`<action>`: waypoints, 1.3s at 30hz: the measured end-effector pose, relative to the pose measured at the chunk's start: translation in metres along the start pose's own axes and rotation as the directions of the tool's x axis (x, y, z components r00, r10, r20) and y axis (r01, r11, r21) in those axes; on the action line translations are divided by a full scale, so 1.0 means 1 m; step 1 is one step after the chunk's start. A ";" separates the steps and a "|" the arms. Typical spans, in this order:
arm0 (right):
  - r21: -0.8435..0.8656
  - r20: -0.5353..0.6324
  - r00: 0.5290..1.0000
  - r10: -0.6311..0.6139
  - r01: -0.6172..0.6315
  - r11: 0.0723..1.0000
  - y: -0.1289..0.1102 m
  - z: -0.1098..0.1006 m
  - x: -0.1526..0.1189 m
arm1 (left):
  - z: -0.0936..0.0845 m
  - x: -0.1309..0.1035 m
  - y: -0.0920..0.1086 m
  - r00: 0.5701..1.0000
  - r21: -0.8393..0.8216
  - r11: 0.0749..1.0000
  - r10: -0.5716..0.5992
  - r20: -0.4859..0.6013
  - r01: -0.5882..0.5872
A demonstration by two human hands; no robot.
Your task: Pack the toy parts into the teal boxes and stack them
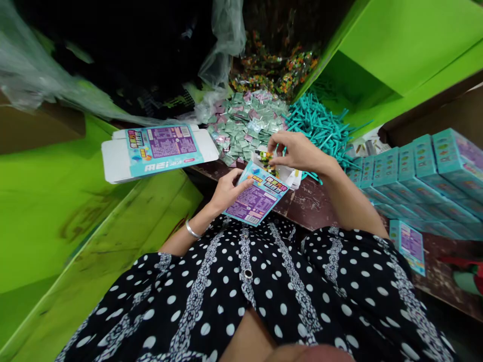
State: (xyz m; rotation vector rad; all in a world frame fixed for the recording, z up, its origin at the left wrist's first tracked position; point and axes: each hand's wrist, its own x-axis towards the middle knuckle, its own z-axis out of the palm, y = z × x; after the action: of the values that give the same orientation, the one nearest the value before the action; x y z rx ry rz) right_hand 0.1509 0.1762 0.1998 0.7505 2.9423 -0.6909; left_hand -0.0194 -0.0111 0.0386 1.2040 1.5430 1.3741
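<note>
My left hand (231, 191) grips a teal and purple printed cardboard box (260, 198), tilted in front of my lap with its upper end open. At that open end, the fingers of my right hand (292, 151) close on a small packet of coloured pieces (267, 163), partly inside the box. The fingertips hide some of the packet. Just beyond the hands lies a heap of small green and pink sachets (247, 125). To its right is a pile of teal plastic sticks (317, 123).
Flattened printed boxes (162, 148) are stacked at the left. Filled-out teal boxes (426, 176) stand in rows at the right, with one box (407, 246) lying nearer. Packets of orange and green pieces (279, 70) lie at the back. Bright green panels (415, 45) flank the table (309, 206).
</note>
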 end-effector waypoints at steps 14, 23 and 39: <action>0.241 0.443 0.893 -0.080 -0.033 0.970 0.013 0.018 -0.005 | 0.023 -0.016 -0.006 1.000 -0.075 0.997 0.014 0.020 -0.012; 0.606 0.123 0.992 0.031 -0.100 0.789 0.023 0.046 -0.021 | 0.022 -0.009 -0.025 0.998 -0.169 0.985 0.041 0.045 -0.033; 0.631 -0.601 0.604 0.522 -0.042 0.775 0.001 0.225 -0.111 | 0.024 -0.020 -0.043 0.999 -0.135 0.990 0.036 0.028 -0.032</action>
State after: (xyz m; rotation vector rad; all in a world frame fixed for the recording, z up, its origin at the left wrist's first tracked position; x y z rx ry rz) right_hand 0.2308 0.0313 0.0118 1.9996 3.0681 -1.5810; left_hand 0.0019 -0.0221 -0.0092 1.1672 1.3911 1.4512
